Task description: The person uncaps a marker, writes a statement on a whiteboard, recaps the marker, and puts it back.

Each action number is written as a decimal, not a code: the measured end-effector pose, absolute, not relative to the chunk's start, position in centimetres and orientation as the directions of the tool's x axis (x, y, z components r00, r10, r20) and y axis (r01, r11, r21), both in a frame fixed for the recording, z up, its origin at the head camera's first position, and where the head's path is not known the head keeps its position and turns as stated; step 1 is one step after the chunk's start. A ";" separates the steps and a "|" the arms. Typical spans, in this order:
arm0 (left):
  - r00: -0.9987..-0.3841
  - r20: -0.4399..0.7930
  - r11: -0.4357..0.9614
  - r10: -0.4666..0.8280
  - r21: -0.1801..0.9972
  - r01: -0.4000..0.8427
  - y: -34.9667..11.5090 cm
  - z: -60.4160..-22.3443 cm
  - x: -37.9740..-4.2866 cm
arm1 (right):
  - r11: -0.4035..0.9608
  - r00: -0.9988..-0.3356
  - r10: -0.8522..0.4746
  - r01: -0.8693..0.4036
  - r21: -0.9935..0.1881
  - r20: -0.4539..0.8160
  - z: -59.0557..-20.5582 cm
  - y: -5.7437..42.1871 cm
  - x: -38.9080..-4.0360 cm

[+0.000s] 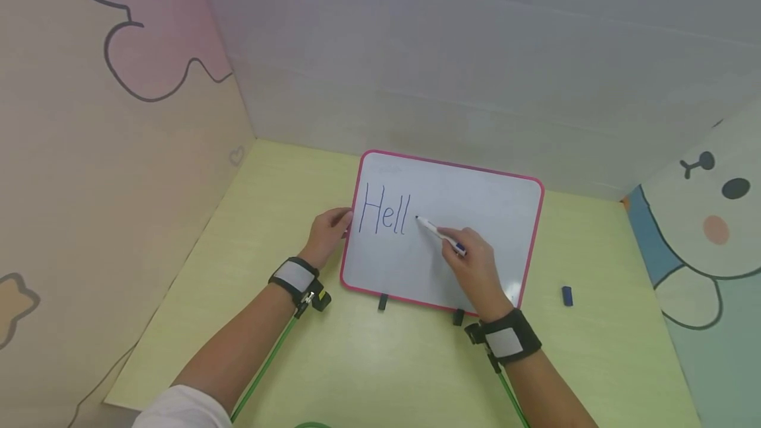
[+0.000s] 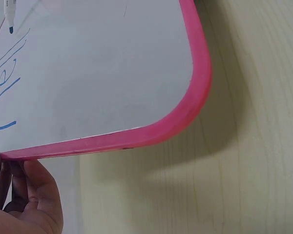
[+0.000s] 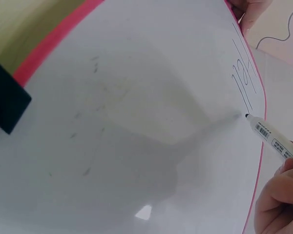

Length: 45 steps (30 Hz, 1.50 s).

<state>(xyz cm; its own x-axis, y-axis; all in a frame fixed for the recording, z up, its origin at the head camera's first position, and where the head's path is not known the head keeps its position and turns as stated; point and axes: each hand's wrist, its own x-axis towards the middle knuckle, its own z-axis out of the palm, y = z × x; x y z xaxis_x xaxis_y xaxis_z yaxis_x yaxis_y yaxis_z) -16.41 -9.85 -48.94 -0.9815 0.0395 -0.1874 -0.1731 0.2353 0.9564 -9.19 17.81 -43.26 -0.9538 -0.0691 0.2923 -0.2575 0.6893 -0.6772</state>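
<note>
A whiteboard [image 1: 464, 243] with a pink frame stands tilted on the table, "Hell" written in blue at its left. My left hand [image 1: 326, 233] grips the board's left edge; in the left wrist view the fingers [image 2: 41, 195] pinch the pink rim from below. Between the thumb and fingers of my right hand [image 1: 475, 266] is a white marker [image 1: 436, 232], uncapped. Its dark tip is right at the board surface, just right of the last "l". The right wrist view shows the marker [image 3: 276, 139] with printed labels and its tip close over the board.
A blue marker cap [image 1: 567, 296] lies on the yellow table [image 1: 606, 349] to the right of the board. Two black clips [image 1: 383, 302] stick out at the board's lower edge. Behind rises a pale wall [image 1: 475, 71], with painted walls at both sides. Green cables run along both forearms.
</note>
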 end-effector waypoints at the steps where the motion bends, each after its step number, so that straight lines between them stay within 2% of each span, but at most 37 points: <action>1: -0.982 -0.186 0.236 0.041 0.956 -0.171 -9.9 -49.0 -16.4 | 0.689 -0.953 -0.071 -0.261 -0.677 0.295 -43.3 17.8 -9.2; 17: -0.979 -0.200 0.244 0.035 0.952 -0.186 -9.7 -49.0 -16.5 | 0.705 -0.950 -0.079 -0.267 -0.657 0.301 -43.5 17.5 -9.6; 33: -0.979 -0.201 0.240 0.032 0.952 -0.187 -9.7 -49.2 -16.6 | 0.712 -0.967 -0.103 -0.236 -0.661 0.234 -43.5 17.5 -9.4; 45: -0.978 -0.205 0.249 0.038 0.950 -0.190 -9.8 -49.0 -16.4 | 0.727 -0.964 -0.095 -0.236 -0.645 0.247 -43.7 17.7 -9.0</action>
